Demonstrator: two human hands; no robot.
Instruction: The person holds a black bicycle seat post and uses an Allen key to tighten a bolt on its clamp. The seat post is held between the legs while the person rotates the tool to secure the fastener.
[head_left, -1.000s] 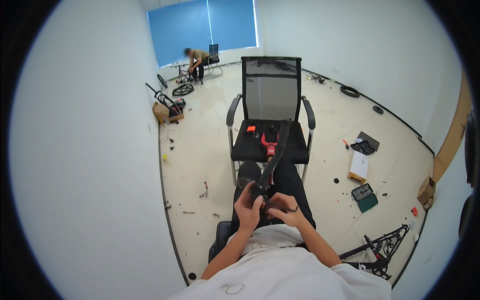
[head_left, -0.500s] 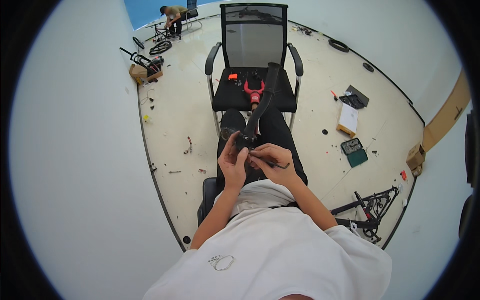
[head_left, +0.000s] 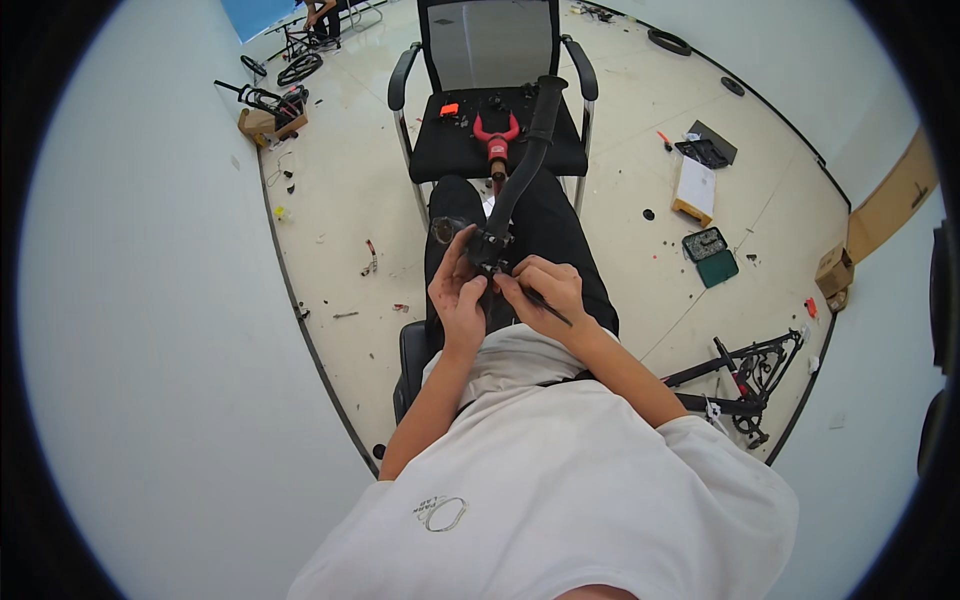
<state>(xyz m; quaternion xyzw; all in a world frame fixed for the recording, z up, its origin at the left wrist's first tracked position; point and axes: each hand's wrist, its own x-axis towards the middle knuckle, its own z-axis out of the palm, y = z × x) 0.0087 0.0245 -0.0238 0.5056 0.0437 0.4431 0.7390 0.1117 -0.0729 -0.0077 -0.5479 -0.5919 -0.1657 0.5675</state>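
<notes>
A black bicycle handlebar (head_left: 521, 177) stands over my lap, one grip end pointing up and away toward the chair. My left hand (head_left: 458, 305) is closed around the clamp (head_left: 488, 248) at its lower end, with thumb and fingers pressed to it. In my right hand (head_left: 550, 295) a thin dark hex key (head_left: 555, 310) is pinched, its free end sticking out below the fingers toward my wrist. The key's other end meets the clamp behind my fingertips, where the contact is hidden. By my left knee is a round dark-rimmed end (head_left: 448, 231) that I cannot make out clearly.
A black mesh chair (head_left: 490, 60) faces me; on its seat lie a red forked part (head_left: 497, 138), an orange item (head_left: 449, 110) and small dark pieces. To the right are an opened green case (head_left: 716, 268), a white-topped box (head_left: 694, 192) and a black bicycle frame (head_left: 745, 375). Another person (head_left: 325, 20) works far left.
The hex key has swung round, its free end now pointing more down toward my wrist. My right hand has turned with it. The whole view has tipped lower; my left hand keeps its hold.
</notes>
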